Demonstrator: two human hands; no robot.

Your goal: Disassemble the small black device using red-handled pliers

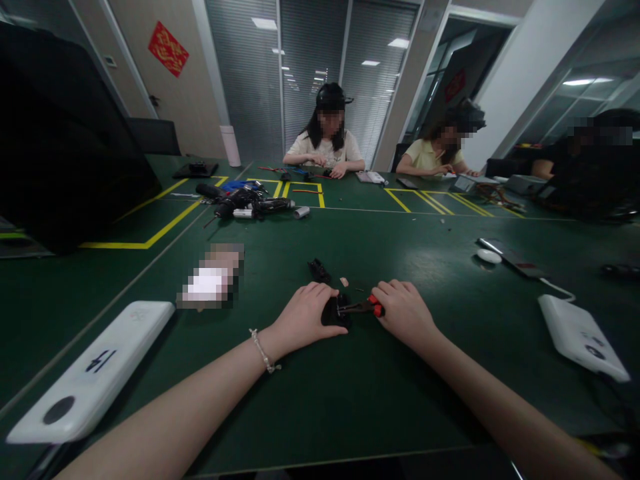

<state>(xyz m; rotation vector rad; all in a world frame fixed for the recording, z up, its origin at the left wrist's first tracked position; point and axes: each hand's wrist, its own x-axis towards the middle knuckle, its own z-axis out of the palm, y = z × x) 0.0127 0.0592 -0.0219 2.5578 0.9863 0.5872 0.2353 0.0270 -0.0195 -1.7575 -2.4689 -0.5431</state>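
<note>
My left hand [306,310] is closed around a small black part [330,313] on the green table, thumb along its near side. What kind of part it is I cannot make out. In my right hand [403,308] are pliers with red handles [376,306]. Their dark jaws point left and reach the black part at my left fingers. Just beyond my left hand lies another small black piece [319,270]. A small pale scrap [344,282] rests beside it, close to the plier jaws.
A white power bank marked 14 [95,367] lies at left, near a blurred phone [213,277]. Another white device [583,333] with a cable lies at right. Tools [245,200] are heaped at the back left. Co-workers sit across the green table [400,413].
</note>
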